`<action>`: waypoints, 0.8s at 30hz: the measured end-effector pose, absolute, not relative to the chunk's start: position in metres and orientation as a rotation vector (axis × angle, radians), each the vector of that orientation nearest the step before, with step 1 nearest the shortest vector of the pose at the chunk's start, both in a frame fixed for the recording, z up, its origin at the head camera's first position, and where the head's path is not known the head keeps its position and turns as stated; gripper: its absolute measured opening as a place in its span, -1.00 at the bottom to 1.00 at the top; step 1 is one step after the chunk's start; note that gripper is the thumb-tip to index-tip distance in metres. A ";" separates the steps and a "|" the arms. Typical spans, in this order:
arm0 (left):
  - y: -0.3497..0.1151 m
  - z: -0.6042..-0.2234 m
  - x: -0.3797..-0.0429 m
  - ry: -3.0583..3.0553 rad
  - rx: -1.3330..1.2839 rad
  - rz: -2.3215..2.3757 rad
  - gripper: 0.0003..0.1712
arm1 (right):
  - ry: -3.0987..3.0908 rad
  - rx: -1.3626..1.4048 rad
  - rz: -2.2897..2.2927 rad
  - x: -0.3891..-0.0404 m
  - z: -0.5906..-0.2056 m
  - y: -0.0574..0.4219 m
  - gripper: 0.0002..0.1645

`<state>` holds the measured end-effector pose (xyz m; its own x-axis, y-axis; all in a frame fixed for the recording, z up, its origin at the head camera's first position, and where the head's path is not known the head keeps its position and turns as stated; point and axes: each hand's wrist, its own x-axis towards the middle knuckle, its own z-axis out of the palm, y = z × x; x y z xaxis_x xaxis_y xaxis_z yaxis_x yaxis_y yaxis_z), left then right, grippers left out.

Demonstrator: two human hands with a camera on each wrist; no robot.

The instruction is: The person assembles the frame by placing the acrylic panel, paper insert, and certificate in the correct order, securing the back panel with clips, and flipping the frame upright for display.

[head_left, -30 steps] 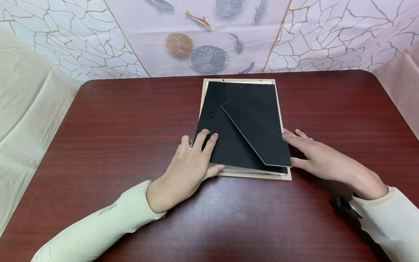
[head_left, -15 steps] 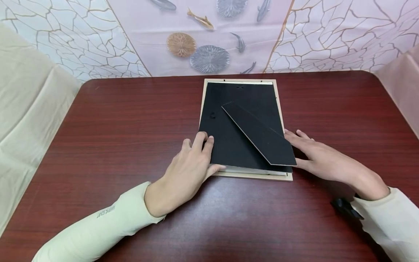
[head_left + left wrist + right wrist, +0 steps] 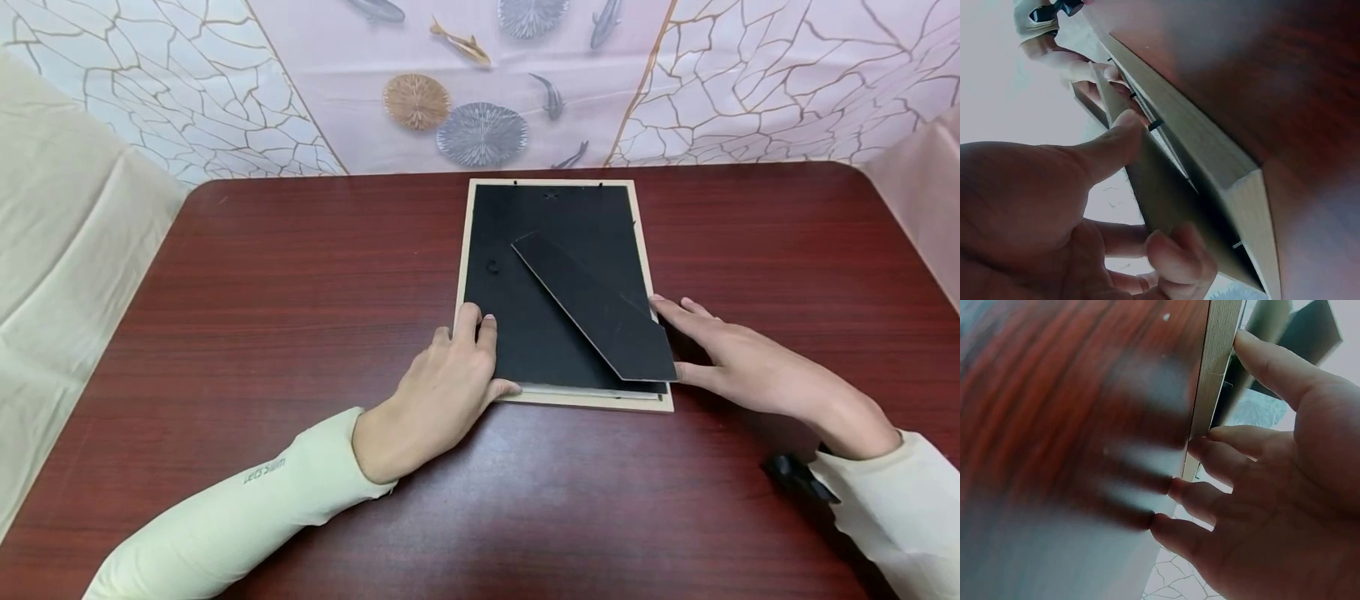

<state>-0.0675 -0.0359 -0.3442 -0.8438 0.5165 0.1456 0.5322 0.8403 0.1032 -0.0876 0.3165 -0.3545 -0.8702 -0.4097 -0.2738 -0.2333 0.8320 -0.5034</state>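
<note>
A light wood picture frame [image 3: 585, 402] lies face down at the table's far middle. Its black backing board [image 3: 525, 342] sits within the rim at the far end, while its near edge stands a little raised. A black easel leg [image 3: 600, 312] slants across the board. My left hand [image 3: 442, 396] grips the board's near left corner, thumb at the near edge and fingers along the left side. In the left wrist view a gap shows between board [image 3: 1157, 194] and frame. My right hand [image 3: 750, 362] rests against the frame's right side, fingers extended, thumb by the leg's wide end.
The dark red wooden table [image 3: 300, 250] extends around the frame. Behind it hangs a patterned cloth [image 3: 480, 83], with pale fabric [image 3: 67, 233] at the left side. Small dark tabs [image 3: 1155, 125] stick out of the frame's inner edge.
The backing board has turned and shifted right, and its far end has come inside the frame's rim. My left hand has moved slightly right with it. My right hand has hardly moved.
</note>
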 end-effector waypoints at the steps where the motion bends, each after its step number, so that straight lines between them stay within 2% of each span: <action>1: -0.036 -0.345 -0.068 -2.909 -0.831 -0.201 -0.05 | 2.639 -0.487 -0.659 -0.088 -0.354 0.317 0.12; 12: -0.039 -0.344 -0.074 -2.952 -0.887 -0.131 -0.08 | 2.606 -0.484 -0.710 -0.086 -0.354 0.318 0.09; 24: -0.044 -0.342 -0.078 -3.021 -0.928 -0.148 -0.25 | 2.590 -0.450 -0.725 -0.085 -0.351 0.318 0.10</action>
